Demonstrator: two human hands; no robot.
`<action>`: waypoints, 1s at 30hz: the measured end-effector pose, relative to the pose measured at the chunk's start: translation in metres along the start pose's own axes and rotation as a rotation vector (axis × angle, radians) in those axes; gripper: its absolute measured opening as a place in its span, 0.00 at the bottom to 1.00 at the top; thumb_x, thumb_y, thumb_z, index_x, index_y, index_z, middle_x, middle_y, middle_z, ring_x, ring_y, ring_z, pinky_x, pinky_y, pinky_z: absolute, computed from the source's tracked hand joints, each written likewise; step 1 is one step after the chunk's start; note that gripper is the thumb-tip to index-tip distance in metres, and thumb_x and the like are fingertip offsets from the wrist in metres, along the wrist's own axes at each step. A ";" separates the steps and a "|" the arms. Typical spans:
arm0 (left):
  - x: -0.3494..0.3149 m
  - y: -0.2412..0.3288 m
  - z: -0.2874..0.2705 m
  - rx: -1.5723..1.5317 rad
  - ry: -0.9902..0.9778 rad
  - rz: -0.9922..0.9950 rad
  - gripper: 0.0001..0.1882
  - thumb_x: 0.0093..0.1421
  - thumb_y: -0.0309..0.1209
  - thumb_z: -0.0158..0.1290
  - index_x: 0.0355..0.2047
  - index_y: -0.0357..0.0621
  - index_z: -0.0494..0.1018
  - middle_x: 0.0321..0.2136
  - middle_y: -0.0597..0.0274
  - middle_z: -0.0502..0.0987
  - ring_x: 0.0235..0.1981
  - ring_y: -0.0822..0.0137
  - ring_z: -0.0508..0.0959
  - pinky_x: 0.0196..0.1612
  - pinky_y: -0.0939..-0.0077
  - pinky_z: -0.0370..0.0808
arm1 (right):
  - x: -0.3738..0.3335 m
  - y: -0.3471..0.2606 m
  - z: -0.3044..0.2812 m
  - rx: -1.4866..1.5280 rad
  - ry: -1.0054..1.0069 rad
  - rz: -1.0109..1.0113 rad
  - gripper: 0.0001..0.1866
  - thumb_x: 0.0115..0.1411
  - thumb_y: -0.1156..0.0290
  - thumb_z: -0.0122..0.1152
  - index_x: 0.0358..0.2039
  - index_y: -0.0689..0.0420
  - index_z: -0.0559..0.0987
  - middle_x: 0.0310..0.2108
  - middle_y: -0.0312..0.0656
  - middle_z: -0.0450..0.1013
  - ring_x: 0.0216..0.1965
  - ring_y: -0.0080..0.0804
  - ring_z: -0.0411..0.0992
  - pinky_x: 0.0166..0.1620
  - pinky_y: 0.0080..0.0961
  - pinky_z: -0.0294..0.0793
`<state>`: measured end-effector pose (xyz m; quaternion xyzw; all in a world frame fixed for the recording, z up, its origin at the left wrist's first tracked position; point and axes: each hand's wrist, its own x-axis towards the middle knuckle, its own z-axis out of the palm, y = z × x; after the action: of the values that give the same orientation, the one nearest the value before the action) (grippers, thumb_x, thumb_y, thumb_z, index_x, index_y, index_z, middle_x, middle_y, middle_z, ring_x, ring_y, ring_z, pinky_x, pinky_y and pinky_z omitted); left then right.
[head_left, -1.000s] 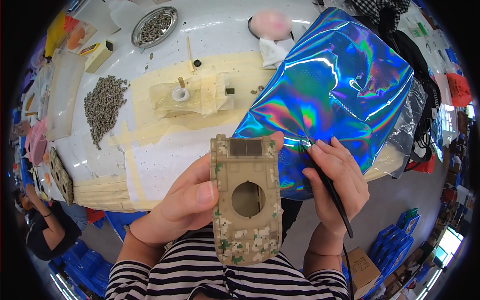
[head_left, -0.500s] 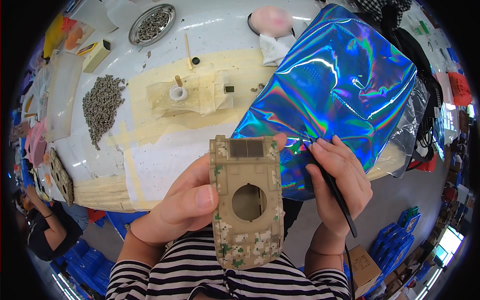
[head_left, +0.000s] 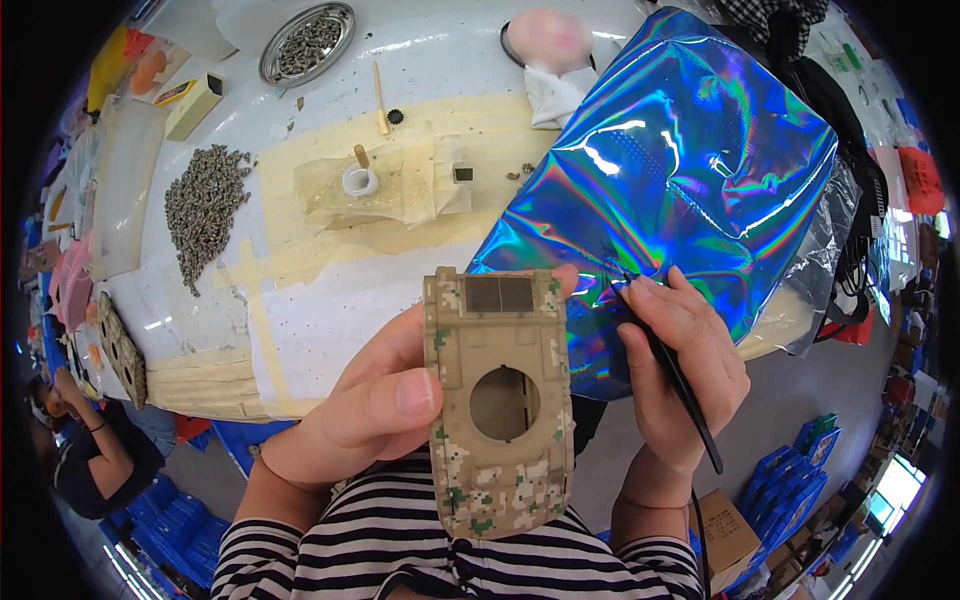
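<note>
Held upright in front of my chest is a tan toy tank hull (head_left: 503, 340) with a pixel camouflage pattern, a round hole and two dark panels near its top. My left hand (head_left: 375, 405) grips it from the left, thumb on its edge, a fingertip showing past its upper right corner. My right hand (head_left: 690, 365) is closed round slim black pointed tweezers (head_left: 680, 390), their tips up and to the left. These tips lie over a shiny blue holographic bag (head_left: 690, 190), apart from the hull. The hull's underside is hidden.
On the white table (head_left: 215, 110) lie a heap of small metallic parts (head_left: 207, 210), a metal dish (head_left: 335, 65) of similar parts, a small white cup (head_left: 360, 180), a thin wooden stick (head_left: 379, 95) and a camouflaged part (head_left: 122, 350). Another person (head_left: 95, 450) is at the left.
The hull has shifted slightly to the right in my left hand's grip. My right hand and the tweezers have moved a little right too. Grips stay the same.
</note>
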<state>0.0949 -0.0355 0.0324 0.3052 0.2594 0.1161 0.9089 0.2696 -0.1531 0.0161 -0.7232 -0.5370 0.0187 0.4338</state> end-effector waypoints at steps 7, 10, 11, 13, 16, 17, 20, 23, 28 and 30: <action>-0.001 -0.002 0.002 0.027 0.013 0.055 0.53 0.48 0.61 0.55 0.61 0.28 0.54 0.61 0.28 0.51 0.38 0.51 0.80 0.35 0.67 0.82 | -0.020 0.008 -0.017 0.093 0.280 -0.020 0.21 0.64 0.53 0.50 0.40 0.61 0.75 0.32 0.49 0.78 0.38 0.43 0.76 0.49 0.44 0.73; -0.003 -0.004 0.005 0.031 0.002 0.123 0.53 0.49 0.62 0.53 0.60 0.27 0.54 0.60 0.26 0.52 0.36 0.51 0.81 0.32 0.68 0.82 | -0.032 0.008 -0.027 0.024 0.257 -0.047 0.21 0.62 0.46 0.50 0.37 0.54 0.68 0.36 0.48 0.78 0.39 0.45 0.76 0.48 0.43 0.72; -0.004 -0.004 0.005 0.029 -0.010 0.146 0.53 0.50 0.62 0.52 0.60 0.26 0.54 0.60 0.25 0.52 0.36 0.51 0.81 0.31 0.68 0.82 | -0.036 0.006 -0.031 -0.084 0.205 -0.087 0.22 0.60 0.46 0.52 0.36 0.53 0.67 0.36 0.48 0.78 0.40 0.46 0.75 0.49 0.43 0.72; -0.007 -0.002 0.006 0.023 -0.027 0.194 0.53 0.51 0.62 0.51 0.60 0.25 0.53 0.59 0.23 0.52 0.35 0.50 0.81 0.29 0.70 0.82 | -0.043 0.001 -0.037 -0.297 0.098 -0.167 0.22 0.57 0.44 0.56 0.33 0.50 0.65 0.37 0.46 0.78 0.42 0.47 0.74 0.49 0.42 0.71; -0.022 0.000 0.008 -0.229 -0.015 0.313 0.52 0.54 0.61 0.49 0.60 0.23 0.50 0.58 0.20 0.52 0.33 0.51 0.81 0.24 0.73 0.81 | -0.057 0.001 -0.033 -0.418 0.000 -0.225 0.26 0.48 0.46 0.65 0.30 0.48 0.61 0.44 0.44 0.77 0.52 0.47 0.68 0.55 0.42 0.66; -0.028 0.001 0.005 -0.297 -0.005 0.351 0.51 0.55 0.59 0.48 0.61 0.24 0.48 0.58 0.20 0.51 0.33 0.51 0.81 0.25 0.73 0.82 | -0.061 0.001 -0.031 -0.459 -0.036 -0.252 0.26 0.47 0.47 0.67 0.30 0.48 0.61 0.45 0.44 0.76 0.54 0.47 0.67 0.56 0.43 0.65; -0.046 0.009 -0.012 -0.263 -0.005 0.485 0.48 0.60 0.55 0.45 0.63 0.26 0.39 0.59 0.20 0.49 0.34 0.50 0.80 0.28 0.71 0.82 | -0.072 0.011 -0.026 -0.530 -0.095 -0.266 0.24 0.47 0.56 0.70 0.30 0.50 0.61 0.51 0.47 0.72 0.58 0.49 0.63 0.59 0.48 0.61; -0.071 0.017 -0.056 -0.360 -0.177 0.596 0.43 0.64 0.47 0.42 0.65 0.32 0.33 0.60 0.29 0.50 0.51 0.45 0.71 0.49 0.59 0.77 | -0.069 0.011 -0.022 -0.515 -0.073 -0.291 0.16 0.52 0.70 0.65 0.28 0.51 0.63 0.51 0.47 0.72 0.57 0.49 0.65 0.59 0.49 0.61; -0.105 0.029 -0.099 -0.151 0.136 0.693 0.30 0.69 0.39 0.33 0.65 0.33 0.42 0.63 0.37 0.50 0.59 0.43 0.64 0.61 0.52 0.65 | -0.062 0.007 -0.023 -0.415 -0.024 -0.314 0.15 0.48 0.79 0.60 0.28 0.52 0.63 0.47 0.49 0.74 0.52 0.50 0.70 0.59 0.55 0.59; -0.115 0.030 -0.113 -0.045 0.266 0.654 0.28 0.70 0.36 0.32 0.65 0.32 0.45 0.64 0.38 0.50 0.61 0.44 0.61 0.62 0.54 0.64 | -0.058 0.003 -0.028 -0.353 0.007 -0.309 0.14 0.47 0.80 0.59 0.28 0.53 0.63 0.44 0.50 0.75 0.48 0.49 0.73 0.59 0.55 0.60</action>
<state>-0.0643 0.0008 0.0204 0.3341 0.2612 0.4456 0.7884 0.2609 -0.2164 0.0059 -0.6972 -0.6347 -0.1448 0.3001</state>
